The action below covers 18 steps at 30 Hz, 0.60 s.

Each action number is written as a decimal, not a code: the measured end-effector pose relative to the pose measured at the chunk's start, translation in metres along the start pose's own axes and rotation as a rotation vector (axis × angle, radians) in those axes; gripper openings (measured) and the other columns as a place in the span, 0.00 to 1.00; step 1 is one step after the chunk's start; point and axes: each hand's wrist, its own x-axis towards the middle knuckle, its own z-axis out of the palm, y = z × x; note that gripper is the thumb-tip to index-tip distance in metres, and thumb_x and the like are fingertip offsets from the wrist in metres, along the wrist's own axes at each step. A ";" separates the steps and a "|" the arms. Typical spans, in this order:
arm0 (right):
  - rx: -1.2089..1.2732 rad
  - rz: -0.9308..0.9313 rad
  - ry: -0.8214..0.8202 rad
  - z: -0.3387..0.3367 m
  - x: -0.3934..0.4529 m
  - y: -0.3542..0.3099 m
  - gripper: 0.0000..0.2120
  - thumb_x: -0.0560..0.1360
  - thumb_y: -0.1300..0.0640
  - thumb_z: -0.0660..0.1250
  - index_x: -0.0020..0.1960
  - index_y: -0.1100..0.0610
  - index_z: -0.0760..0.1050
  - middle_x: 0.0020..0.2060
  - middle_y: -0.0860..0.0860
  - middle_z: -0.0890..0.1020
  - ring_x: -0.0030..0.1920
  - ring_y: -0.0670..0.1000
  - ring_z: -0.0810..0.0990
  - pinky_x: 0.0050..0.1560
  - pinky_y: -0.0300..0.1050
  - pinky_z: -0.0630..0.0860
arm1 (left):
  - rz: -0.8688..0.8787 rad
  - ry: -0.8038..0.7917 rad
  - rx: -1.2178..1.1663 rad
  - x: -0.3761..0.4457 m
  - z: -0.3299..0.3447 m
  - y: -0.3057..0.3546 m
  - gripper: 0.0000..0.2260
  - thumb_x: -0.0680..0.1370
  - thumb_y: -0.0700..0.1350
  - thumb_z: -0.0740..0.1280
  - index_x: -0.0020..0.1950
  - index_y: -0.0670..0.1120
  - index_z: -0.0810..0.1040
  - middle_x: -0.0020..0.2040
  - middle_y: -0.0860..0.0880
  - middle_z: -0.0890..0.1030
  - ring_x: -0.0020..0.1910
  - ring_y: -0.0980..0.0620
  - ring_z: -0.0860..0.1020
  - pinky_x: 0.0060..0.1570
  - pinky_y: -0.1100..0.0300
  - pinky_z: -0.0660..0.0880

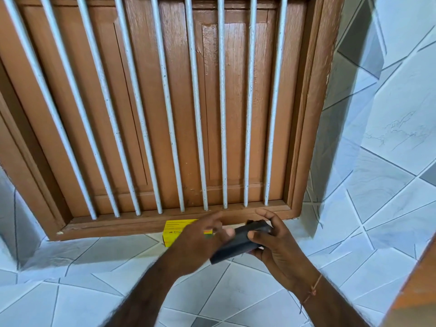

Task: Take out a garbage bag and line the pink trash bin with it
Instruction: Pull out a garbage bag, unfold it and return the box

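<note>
Fingers [253,235] around dark folded bag [238,243]

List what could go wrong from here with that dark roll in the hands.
1. The dark roll is pinched only by the right hand's fingertips; the left hand looks blurred beside it, so it might slip onto the tiled ledge.
2. The left hand hovers over the yellow box and could knock it off.

A flat, dark grey folded garbage bag [238,240] is held between two hands, tilted with its far end raised toward the right. It sits just below the sill of a brown wooden window [165,114], in front of the tiled wall.
</note>
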 end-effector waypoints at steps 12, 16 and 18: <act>0.223 -0.027 -0.124 0.046 -0.025 0.021 0.19 0.73 0.59 0.68 0.63 0.60 0.74 0.58 0.62 0.81 0.56 0.59 0.81 0.50 0.51 0.79 | 0.142 0.408 -0.069 -0.036 0.038 0.044 0.23 0.69 0.44 0.75 0.51 0.69 0.71 0.49 0.70 0.78 0.51 0.68 0.75 0.45 0.74 0.72; 0.181 -0.027 -0.117 0.042 -0.022 0.013 0.20 0.74 0.56 0.66 0.65 0.60 0.73 0.57 0.61 0.82 0.56 0.60 0.81 0.58 0.57 0.77 | 0.040 0.232 -0.260 -0.040 0.017 0.045 0.16 0.74 0.44 0.72 0.52 0.64 0.75 0.47 0.65 0.82 0.48 0.67 0.79 0.42 0.74 0.74; 0.127 -0.010 -0.103 0.038 -0.019 0.011 0.27 0.68 0.52 0.73 0.65 0.57 0.73 0.57 0.59 0.82 0.55 0.59 0.82 0.59 0.58 0.77 | -0.006 0.248 -0.264 -0.036 0.005 0.041 0.13 0.76 0.45 0.70 0.58 0.58 0.77 0.46 0.55 0.83 0.43 0.63 0.80 0.39 0.74 0.73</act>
